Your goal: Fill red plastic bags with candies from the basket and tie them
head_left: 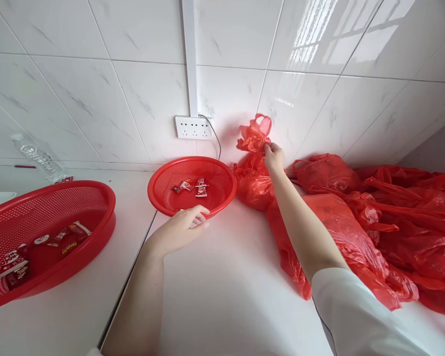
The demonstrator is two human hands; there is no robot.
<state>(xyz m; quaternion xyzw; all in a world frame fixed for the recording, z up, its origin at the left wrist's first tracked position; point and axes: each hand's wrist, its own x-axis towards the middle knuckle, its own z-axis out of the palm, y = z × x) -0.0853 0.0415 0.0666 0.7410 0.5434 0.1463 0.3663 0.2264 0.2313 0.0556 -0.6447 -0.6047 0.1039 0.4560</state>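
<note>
My right hand (274, 157) is closed on the gathered neck of a red plastic bag (254, 183), whose handles (263, 121) stick up above my fingers. The bag rests on the table against the tiled wall, with its contents hidden. My left hand (185, 225) is at the front rim of a small red plastic basket (155, 198). Its fingers are loosely bent, thumb apart, and nothing shows in them; whether they touch the rim I cannot tell. A few small wrapped packets (201, 188) lie in that basket.
A larger red basket (109, 207) with several packets (61, 236) stands at the left. Behind it a clear plastic bottle (40, 157) leans near the wall. Several filled red bags (411, 237) are heaped at the right. A socket strip (193, 127) with a cable is on the wall.
</note>
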